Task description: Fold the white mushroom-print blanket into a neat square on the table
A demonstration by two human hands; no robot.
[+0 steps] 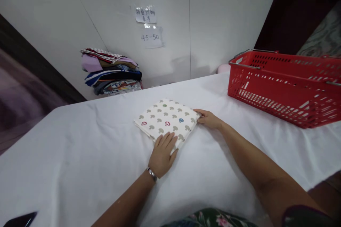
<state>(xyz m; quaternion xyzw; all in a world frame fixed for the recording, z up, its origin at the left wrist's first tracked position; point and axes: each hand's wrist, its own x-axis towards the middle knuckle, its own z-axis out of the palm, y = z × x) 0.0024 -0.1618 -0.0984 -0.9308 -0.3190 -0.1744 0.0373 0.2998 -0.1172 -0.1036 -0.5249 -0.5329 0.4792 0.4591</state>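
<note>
A folded cream cloth (166, 117) printed with small mushrooms lies in the middle of the white-covered table (80, 156). My left hand (162, 154) rests flat on the cloth's near corner, fingers stretched out together; a metal bracelet shows on that wrist. My right hand (209, 118) touches the cloth's right corner, fingers curled at its edge; whether they pinch the fabric is unclear.
A red plastic basket (287, 85) with metal handles stands at the right of the table. A stack of folded clothes (112, 72) sits at the back against the white wall. Paper notes (149, 28) are taped to the wall. A dark phone corner (20, 220) shows bottom left.
</note>
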